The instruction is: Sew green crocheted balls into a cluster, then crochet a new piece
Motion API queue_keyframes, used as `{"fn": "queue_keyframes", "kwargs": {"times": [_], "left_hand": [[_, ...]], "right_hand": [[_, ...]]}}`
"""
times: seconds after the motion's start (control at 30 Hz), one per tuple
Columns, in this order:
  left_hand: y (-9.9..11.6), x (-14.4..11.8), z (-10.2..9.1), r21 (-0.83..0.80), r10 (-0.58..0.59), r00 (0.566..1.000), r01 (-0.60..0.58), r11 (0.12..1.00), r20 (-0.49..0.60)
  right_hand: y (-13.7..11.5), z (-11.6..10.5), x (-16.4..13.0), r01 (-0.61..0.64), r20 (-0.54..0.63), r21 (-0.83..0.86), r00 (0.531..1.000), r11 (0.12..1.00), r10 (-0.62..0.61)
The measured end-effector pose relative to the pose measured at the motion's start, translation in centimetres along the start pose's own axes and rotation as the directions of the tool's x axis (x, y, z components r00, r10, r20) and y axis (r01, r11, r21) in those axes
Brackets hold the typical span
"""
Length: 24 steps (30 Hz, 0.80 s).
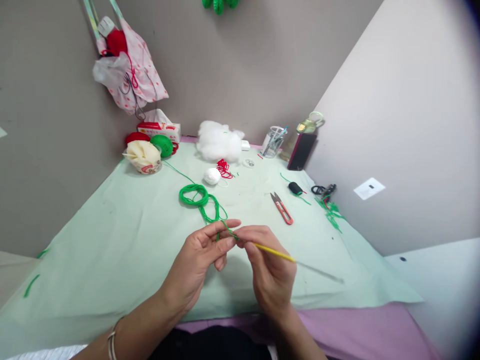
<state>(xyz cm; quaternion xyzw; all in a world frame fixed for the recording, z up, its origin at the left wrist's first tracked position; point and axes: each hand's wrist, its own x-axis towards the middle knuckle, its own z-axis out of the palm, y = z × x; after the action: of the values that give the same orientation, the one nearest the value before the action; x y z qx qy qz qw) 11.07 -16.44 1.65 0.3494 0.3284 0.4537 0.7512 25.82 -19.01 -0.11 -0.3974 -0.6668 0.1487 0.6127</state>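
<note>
My left hand [205,250] pinches a small bit of green yarn work between thumb and fingers, and a strand runs over its raised index finger. Close against it, my right hand [268,265] is closed around a crochet hook [275,252] with a yellow grip and a thin metal shaft pointing to the lower right. The hook's tip is hidden at the fingertips, where the two hands meet. Behind the hands lies a loose coil of green yarn [193,195], with more loops trailing toward my left hand. From the coil a strand leads back to a green yarn ball [162,145].
Thread snips [282,209] with orange handles lie right of the hands. Farther back are a white yarn ball [212,176], white stuffing [219,141], a glass jar [273,142], a leaning phone [302,151] and a tissue box [159,131]. Green yarn scraps [332,214] lie at the right edge.
</note>
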Motion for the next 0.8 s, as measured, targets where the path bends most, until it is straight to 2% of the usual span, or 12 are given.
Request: {"fn": "queue_keyframes", "kwargs": {"times": [0.07, 0.13, 0.2, 0.27, 0.33, 0.43, 0.53, 0.7, 0.8], "left_hand": [[-0.1, 0.1, 0.1, -0.056, -0.014, 1.000, 0.013, 0.998, -0.008], [-0.3, 0.1, 0.2, -0.125, -0.061, 0.998, 0.061, 0.990, 0.004], [-0.4, 0.0, 0.3, -0.179, -0.113, 0.993, 0.115, 0.977, 0.024], [-0.4, 0.0, 0.4, -0.190, -0.127, 0.991, 0.133, 0.973, 0.045], [-0.3, -0.1, 0.4, -0.158, -0.110, 0.992, 0.118, 0.980, 0.060], [0.0, -0.2, 0.3, -0.066, -0.086, 0.994, 0.090, 0.994, 0.070], [0.2, -0.3, 0.1, 0.020, -0.071, 0.995, 0.070, 0.997, 0.071], [0.2, -0.1, -0.1, 0.114, -0.029, 0.999, 0.026, 0.993, 0.031], [0.1, 0.1, -0.2, 0.133, -0.030, 0.999, 0.027, 0.991, 0.018]], "right_hand": [[0.3, 0.1, -0.5, 0.137, 0.018, -0.169, 0.991, 0.976, -0.136], [0.4, 0.3, -0.8, 0.211, 0.037, -0.249, 0.977, 0.945, -0.209], [0.4, 0.4, -0.7, 0.154, 0.010, -0.174, 0.988, 0.973, -0.155], [0.3, 0.3, -0.4, 0.017, -0.037, -0.021, 0.999, 1.000, -0.018], [0.2, 0.1, 0.0, -0.106, -0.053, 0.114, 0.992, 0.988, 0.113], [0.1, -0.2, 0.3, -0.186, -0.042, 0.232, 0.979, 0.955, 0.201], [0.1, -0.3, 0.4, -0.170, -0.036, 0.233, 0.982, 0.958, 0.183], [-0.2, -0.4, 0.4, -0.063, -0.012, 0.113, 0.998, 0.992, 0.065], [-0.2, -0.4, 0.3, -0.042, -0.001, 0.069, 0.999, 0.997, 0.042]]}}
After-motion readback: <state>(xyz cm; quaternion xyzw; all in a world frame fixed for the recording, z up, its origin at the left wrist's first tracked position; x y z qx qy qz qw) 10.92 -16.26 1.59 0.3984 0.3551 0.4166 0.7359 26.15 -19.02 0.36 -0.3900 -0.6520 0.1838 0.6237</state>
